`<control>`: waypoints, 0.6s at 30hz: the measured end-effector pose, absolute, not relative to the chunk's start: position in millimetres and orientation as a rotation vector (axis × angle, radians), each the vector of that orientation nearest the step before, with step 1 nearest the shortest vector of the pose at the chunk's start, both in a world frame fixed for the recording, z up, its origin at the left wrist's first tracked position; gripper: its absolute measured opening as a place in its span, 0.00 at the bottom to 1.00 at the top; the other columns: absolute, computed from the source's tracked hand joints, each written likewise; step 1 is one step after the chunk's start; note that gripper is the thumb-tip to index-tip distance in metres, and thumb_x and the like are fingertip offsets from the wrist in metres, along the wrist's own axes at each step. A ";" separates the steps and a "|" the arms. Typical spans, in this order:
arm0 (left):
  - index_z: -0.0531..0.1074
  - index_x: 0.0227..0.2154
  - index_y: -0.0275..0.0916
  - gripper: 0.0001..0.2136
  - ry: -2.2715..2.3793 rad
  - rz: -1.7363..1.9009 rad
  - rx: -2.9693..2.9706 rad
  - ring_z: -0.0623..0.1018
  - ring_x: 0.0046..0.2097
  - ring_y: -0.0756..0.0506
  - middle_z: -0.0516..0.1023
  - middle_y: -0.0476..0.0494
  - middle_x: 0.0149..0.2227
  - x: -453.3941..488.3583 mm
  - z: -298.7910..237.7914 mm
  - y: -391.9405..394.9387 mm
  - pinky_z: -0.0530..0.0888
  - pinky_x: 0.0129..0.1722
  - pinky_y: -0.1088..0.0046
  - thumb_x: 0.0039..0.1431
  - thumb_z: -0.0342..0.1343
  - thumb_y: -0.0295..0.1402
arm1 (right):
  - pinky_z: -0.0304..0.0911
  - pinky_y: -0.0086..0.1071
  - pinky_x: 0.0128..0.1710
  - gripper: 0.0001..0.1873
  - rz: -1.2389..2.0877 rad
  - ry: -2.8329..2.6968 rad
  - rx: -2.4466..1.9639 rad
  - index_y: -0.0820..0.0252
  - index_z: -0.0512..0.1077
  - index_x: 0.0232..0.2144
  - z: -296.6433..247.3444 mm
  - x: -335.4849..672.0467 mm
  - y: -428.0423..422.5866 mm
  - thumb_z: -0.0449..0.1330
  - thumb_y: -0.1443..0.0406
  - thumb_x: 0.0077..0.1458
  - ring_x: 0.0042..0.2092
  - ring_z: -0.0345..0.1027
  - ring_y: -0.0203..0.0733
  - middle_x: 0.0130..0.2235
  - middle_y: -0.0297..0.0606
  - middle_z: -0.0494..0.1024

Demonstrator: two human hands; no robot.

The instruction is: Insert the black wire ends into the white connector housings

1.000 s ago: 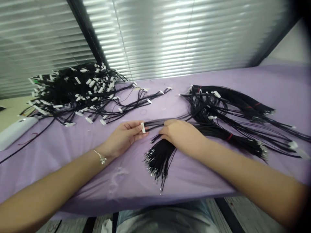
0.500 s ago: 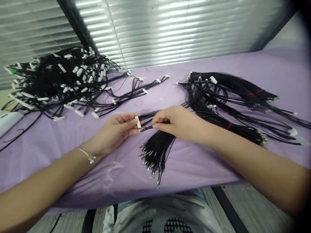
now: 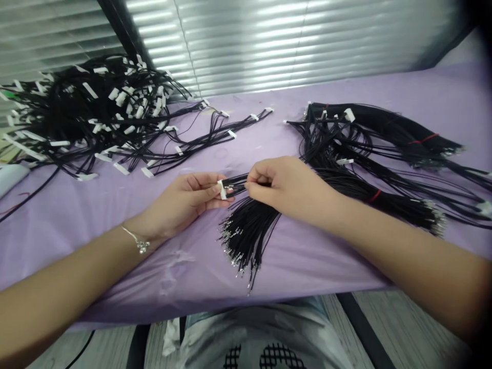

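Head view. Left edge cuts off a white object (image 3: 9,177); can't tell what it is. The contact between wire tip and white connector (image 3: 222,189) is too small to make out. The right forearm hides part of the loose wire bundle (image 3: 246,233) on the purple table (image 3: 96,225).

Left hand (image 3: 184,202): palm half up, thumb and fingers pinching the connector, bracelet (image 3: 139,243) on the wrist.

Right hand (image 3: 286,184): knuckles up, fingertips pinching black wires (image 3: 238,183) that run into the connector, just beside the left hand.

Tangled pile of finished wires (image 3: 92,113) far left; tied bundles (image 3: 384,148) with red bands at right. Both forearms reach in from the bottom corners.
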State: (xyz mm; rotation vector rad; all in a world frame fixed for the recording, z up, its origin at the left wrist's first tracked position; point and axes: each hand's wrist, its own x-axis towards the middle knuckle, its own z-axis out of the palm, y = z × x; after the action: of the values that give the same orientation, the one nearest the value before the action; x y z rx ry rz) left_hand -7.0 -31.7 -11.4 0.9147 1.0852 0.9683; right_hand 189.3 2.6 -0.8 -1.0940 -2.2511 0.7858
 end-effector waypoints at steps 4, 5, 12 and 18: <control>0.77 0.33 0.31 0.05 1.067 0.945 0.921 0.78 0.33 0.51 0.79 0.42 0.34 -7.5 -13.4 -31.6 0.76 0.38 0.77 0.53 0.58 0.21 | 0.49 0.28 0.22 0.09 0.843 -2.291 -1.129 0.61 0.69 0.18 0.3 189.2 5.9 0.55 0.70 0.48 0.19 0.54 0.27 0.17 0.27 0.66; 0.77 0.33 0.31 0.05 1.067 0.939 0.925 0.78 0.32 0.51 0.79 0.43 0.33 -7.4 -13.7 -31.7 0.75 0.38 0.77 0.53 0.58 0.21 | 0.48 0.28 0.21 0.09 0.854 -2.298 -1.134 0.61 0.69 0.18 0.6 189.3 6.2 0.55 0.70 0.47 0.19 0.54 0.27 0.16 0.27 0.66; 0.77 0.31 0.32 0.05 1.155 0.951 0.941 0.77 0.30 0.52 0.78 0.46 0.29 -2.6 -10.6 -33.9 0.76 0.38 0.76 0.52 0.58 0.21 | 0.47 0.28 0.19 0.09 0.869 -2.311 -1.143 0.61 0.70 0.17 -1.3 188.7 6.2 0.56 0.70 0.47 0.18 0.53 0.26 0.15 0.27 0.65; 0.77 0.33 0.34 0.04 1.141 0.927 1.015 0.77 0.31 0.52 0.79 0.46 0.31 -6.3 -12.8 -34.1 0.75 0.37 0.79 0.53 0.60 0.24 | 0.48 0.27 0.20 0.08 0.856 -2.306 -1.114 0.60 0.70 0.18 -2.8 188.8 5.6 0.56 0.69 0.46 0.19 0.55 0.28 0.17 0.27 0.67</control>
State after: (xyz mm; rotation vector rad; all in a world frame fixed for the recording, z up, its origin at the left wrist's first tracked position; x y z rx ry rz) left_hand -6.3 -34.1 -12.8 1.0153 1.1410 0.9271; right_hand 188.8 5.6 -2.8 -1.1144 -2.3056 0.8561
